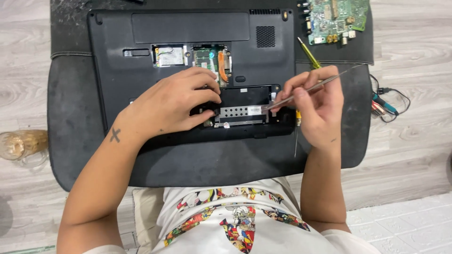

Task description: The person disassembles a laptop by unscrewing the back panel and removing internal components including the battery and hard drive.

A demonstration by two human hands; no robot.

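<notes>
A black laptop [141, 56] lies upside down on a dark mat [75, 117], with several bottom covers off. My left hand [174, 106] rests on its underside, fingertips at the left edge of an open bay that shows a silver drive [240, 112]. My right hand [315, 106] pinches metal tweezers [306, 91], whose tips reach the right end of that drive. Above the bay, two open slots show a small wireless card [169, 55] and a green board with a copper pipe [220, 66].
A yellow-handled screwdriver [308, 54] lies on the mat right of the laptop, partly behind my right hand. A green circuit board [334, 19] sits at the top right. Cables and a probe [383, 103] lie on the wooden floor at right; a glass object [21, 143] sits at left.
</notes>
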